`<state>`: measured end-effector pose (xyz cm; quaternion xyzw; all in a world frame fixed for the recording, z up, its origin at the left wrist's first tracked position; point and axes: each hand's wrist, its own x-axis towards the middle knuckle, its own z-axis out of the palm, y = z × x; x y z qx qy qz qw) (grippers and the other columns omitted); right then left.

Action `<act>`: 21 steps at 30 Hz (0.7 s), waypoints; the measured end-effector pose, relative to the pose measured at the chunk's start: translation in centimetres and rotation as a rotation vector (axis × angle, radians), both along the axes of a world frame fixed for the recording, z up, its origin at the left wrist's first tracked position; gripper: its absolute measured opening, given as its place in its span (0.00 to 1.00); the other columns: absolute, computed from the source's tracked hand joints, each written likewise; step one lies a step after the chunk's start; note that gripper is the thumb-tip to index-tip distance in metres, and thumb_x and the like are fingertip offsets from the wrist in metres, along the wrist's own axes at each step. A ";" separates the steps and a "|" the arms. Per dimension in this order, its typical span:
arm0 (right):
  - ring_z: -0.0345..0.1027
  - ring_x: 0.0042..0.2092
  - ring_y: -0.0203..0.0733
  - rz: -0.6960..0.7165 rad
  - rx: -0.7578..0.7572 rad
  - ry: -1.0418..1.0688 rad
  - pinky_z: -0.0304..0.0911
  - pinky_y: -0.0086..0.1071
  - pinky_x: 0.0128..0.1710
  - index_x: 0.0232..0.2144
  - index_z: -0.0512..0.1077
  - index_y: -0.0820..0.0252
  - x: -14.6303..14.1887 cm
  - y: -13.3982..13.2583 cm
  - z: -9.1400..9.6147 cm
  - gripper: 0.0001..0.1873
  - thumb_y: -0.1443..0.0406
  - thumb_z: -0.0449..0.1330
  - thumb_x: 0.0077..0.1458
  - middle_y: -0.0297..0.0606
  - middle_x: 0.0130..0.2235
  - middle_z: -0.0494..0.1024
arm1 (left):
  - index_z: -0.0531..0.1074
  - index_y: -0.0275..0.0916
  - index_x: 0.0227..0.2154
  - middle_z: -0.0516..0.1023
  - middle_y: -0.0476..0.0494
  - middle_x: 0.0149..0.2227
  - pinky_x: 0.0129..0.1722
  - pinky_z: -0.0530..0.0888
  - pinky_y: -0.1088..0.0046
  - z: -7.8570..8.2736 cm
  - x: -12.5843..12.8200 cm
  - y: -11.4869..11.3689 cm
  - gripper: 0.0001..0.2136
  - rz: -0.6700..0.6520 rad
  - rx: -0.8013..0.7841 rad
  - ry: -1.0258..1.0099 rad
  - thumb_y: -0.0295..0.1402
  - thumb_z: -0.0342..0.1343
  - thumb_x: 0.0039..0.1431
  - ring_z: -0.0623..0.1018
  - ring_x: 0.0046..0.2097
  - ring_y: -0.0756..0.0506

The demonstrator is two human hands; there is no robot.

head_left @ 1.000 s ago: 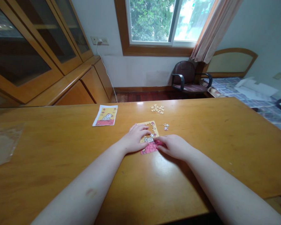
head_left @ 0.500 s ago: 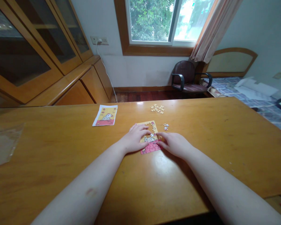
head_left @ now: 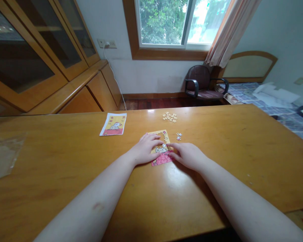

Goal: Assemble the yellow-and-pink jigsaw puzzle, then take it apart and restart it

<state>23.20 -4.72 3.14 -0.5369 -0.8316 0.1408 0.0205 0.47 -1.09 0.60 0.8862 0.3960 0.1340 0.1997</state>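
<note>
On a wooden table (head_left: 151, 201), a part-filled jigsaw puzzle (head_left: 163, 158) lies between two hands: the left hand (head_left: 147, 148) spread loosely across it, apparently steadying it, the right hand (head_left: 188, 154) fingering its right edge, any grip unclear, loose pieces (head_left: 170, 117) beyond.

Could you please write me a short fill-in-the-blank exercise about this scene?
The printed sheet lies to the ____ of the puzzle.
The puzzle's end nearest the camera is mainly coloured ____.
The loose pieces near it form ____ groups.
The ____ hand is nearer the smaller group.

Missing words: left; pink; two; right.
</note>
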 end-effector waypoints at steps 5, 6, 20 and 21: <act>0.75 0.40 0.47 0.013 -0.010 -0.002 0.64 0.34 0.38 0.55 0.69 0.49 0.0 -0.1 0.2 0.23 0.51 0.49 0.63 0.40 0.39 0.82 | 0.73 0.44 0.48 0.67 0.39 0.59 0.65 0.52 0.46 0.1 0.0 -0.1 0.18 0.006 -0.008 -0.012 0.41 0.57 0.56 0.63 0.63 0.36; 0.75 0.40 0.47 0.013 -0.011 0.000 0.64 0.34 0.38 0.55 0.69 0.49 0.0 -0.1 0.3 0.23 0.51 0.50 0.62 0.40 0.40 0.82 | 0.73 0.44 0.48 0.68 0.39 0.59 0.65 0.52 0.46 0.1 0.0 -0.1 0.17 0.007 -0.009 -0.013 0.42 0.57 0.56 0.63 0.63 0.36; 0.75 0.41 0.47 0.024 -0.034 -0.020 0.62 0.33 0.38 0.52 0.71 0.50 -0.1 -0.3 0.4 0.21 0.52 0.51 0.62 0.40 0.40 0.81 | 0.75 0.45 0.48 0.69 0.39 0.58 0.64 0.55 0.47 0.2 0.0 -0.1 0.17 -0.020 -0.006 -0.013 0.40 0.58 0.56 0.64 0.61 0.35; 0.75 0.41 0.47 0.024 -0.033 -0.023 0.62 0.33 0.38 0.51 0.71 0.50 -0.2 -0.3 0.5 0.20 0.52 0.51 0.62 0.40 0.40 0.81 | 0.75 0.45 0.48 0.69 0.39 0.58 0.64 0.55 0.47 0.3 0.0 -0.1 0.17 -0.022 -0.007 -0.010 0.40 0.58 0.56 0.64 0.61 0.35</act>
